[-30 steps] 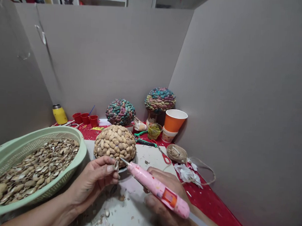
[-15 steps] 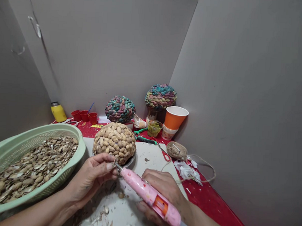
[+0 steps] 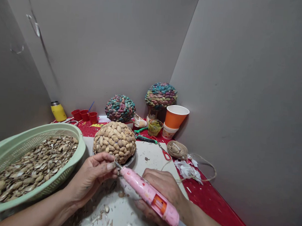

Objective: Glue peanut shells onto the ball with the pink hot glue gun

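My right hand is wrapped round a pink glue gun, with a clear stick out of its back end. The metal nozzle points up and left, at the fingertips of my left hand. Those fingers are pinched round a small piece of shell, mostly hidden by the fingers and nozzle. Just behind the fingertips, a dome covered in peanut shells rests in a round grey dish.
On the left stands a green basket of shells. Farther back are two coloured shell domes, red cups, a yellow bottle, an orange cup, green-handled pliers, red-handled scissors and twine.
The view has shifted very slightly. The back end of the glue gun has moved a little to the left, while its nozzle stays at my left fingertips.
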The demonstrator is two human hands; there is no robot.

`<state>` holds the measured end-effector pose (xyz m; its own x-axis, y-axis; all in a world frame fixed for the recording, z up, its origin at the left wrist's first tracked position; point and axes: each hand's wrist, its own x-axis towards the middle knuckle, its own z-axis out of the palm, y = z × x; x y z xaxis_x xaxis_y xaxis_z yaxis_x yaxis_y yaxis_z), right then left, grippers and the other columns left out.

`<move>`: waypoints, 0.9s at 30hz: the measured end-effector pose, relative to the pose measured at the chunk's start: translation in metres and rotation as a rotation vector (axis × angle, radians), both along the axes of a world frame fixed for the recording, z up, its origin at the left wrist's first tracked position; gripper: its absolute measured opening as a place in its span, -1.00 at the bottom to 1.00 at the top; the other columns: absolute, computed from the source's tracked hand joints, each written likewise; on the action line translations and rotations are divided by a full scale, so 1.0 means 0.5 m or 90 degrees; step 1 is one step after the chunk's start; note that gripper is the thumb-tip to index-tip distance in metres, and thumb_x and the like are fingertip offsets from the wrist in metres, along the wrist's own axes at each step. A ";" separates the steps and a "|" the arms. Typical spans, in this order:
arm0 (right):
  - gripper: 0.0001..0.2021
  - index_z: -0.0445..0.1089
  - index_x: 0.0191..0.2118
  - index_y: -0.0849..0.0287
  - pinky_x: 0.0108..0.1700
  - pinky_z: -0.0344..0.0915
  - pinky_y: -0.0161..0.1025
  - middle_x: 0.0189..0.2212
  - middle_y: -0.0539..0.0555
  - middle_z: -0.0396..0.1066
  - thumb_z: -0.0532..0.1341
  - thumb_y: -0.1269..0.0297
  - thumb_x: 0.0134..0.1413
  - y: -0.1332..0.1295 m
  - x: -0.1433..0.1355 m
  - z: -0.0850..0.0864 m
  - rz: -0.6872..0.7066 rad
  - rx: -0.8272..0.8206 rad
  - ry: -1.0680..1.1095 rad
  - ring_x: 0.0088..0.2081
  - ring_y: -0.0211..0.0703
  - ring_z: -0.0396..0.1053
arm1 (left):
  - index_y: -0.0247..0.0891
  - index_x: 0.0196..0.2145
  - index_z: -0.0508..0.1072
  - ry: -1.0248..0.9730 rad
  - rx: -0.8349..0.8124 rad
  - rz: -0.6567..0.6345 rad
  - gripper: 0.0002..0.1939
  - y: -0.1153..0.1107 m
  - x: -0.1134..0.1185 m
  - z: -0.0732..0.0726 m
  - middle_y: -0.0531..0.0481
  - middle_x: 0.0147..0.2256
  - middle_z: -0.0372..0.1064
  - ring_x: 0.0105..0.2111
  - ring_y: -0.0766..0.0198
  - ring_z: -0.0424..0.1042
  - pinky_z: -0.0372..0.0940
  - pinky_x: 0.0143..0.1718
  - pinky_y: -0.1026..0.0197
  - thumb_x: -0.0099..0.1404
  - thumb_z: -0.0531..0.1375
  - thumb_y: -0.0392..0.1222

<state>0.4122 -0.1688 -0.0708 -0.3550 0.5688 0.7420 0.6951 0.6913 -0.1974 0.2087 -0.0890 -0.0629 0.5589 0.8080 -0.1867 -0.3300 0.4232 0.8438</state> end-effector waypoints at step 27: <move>-0.65 0.12 -0.55 0.09 -0.60 0.03 -0.28 -0.68 -0.04 0.20 0.01 0.17 0.29 -0.010 -0.003 0.008 -0.052 -0.028 -0.034 -0.65 -0.26 0.12 | -0.29 -0.35 0.51 -0.014 0.031 -0.025 -0.83 -0.002 -0.007 -0.008 0.03 -0.44 0.48 -0.43 0.38 0.44 0.40 -0.28 0.28 0.11 0.42 -0.29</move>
